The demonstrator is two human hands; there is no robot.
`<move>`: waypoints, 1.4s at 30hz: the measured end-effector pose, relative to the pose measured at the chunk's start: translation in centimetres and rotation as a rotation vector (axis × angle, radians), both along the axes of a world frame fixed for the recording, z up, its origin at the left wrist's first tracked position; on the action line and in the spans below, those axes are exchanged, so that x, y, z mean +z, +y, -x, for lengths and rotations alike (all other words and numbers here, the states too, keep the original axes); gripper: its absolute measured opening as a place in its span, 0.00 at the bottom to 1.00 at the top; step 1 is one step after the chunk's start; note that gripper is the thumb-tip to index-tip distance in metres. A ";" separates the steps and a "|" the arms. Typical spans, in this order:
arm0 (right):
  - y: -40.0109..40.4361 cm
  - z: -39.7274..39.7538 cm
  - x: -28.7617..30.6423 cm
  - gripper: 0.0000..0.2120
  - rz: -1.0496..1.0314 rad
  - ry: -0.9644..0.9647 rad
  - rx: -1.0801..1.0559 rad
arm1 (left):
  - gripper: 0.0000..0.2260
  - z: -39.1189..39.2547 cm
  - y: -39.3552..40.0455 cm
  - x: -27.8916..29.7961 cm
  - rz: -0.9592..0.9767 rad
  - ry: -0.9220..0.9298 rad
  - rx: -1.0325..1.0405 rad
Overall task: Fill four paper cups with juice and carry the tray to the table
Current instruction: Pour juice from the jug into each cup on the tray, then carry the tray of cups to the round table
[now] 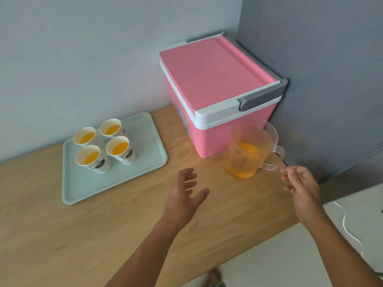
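Wooden counter [124, 235] set against pale grey walls, corner at right. Left: mint-green tray [143, 162] lying flat on the counter, four paper cups [105, 145] grouped in a two-by-two cluster at its back left, each upright and holding orange juice. Dark printed emblems on the cup sides; lettering too small to read. Centre: left hand [186, 193] hovering over bare wood, palm turned inward, fingers spread and loose, gripping nothing. Behind it, pink cooler box [213, 83], lid closed, a sticker on its left face illegible. Right: clear pitcher [248, 152] upright just in front of the cooler, part full of juice, printed measuring scale unreadable. Right hand [302, 183] near the pitcher handle, fingers apart, not touching it.
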State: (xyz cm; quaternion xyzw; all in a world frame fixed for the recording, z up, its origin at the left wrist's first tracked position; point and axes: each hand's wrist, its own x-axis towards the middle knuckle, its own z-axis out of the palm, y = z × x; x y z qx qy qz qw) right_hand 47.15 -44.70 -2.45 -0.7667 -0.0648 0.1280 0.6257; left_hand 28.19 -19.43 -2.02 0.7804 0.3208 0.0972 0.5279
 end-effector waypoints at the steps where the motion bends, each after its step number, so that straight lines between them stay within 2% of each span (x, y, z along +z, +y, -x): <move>1: -0.2 1.4 -0.6 0.35 0.030 0.031 -0.042 | 0.29 1.8 0.7 -0.2 0.007 0.006 0.035; 7: 1.7 9.2 -2.5 0.10 0.106 0.188 -0.080 | 0.19 13.4 4.9 -1.1 0.054 0.048 0.270; 11: 4.9 13.0 -2.4 0.04 0.129 0.245 -0.007 | 0.16 20.9 7.1 -2.2 0.049 0.087 0.402; 17: 11.9 16.0 -1.3 0.06 0.187 0.193 0.260 | 0.15 27.5 10.3 -2.9 0.081 0.100 0.522; 23: 20.7 18.0 0.0 0.11 0.306 0.054 0.419 | 0.18 28.1 15.0 -1.9 0.065 0.056 0.518; 25: 23.8 17.8 -0.1 0.14 0.315 0.039 0.442 | 0.20 27.1 16.6 -1.5 0.052 0.040 0.513; 28: 28.3 17.5 0.0 0.13 0.321 0.040 0.494 | 0.25 25.0 18.7 -0.9 0.022 0.012 0.511; 37: 37.3 15.4 -1.0 0.33 0.444 -0.053 0.643 | 0.40 16.1 23.4 -1.6 -0.061 0.016 0.545; 42: 39.8 14.9 -2.5 0.33 0.443 -0.097 0.637 | 0.43 12.3 25.0 -2.7 -0.069 0.016 0.565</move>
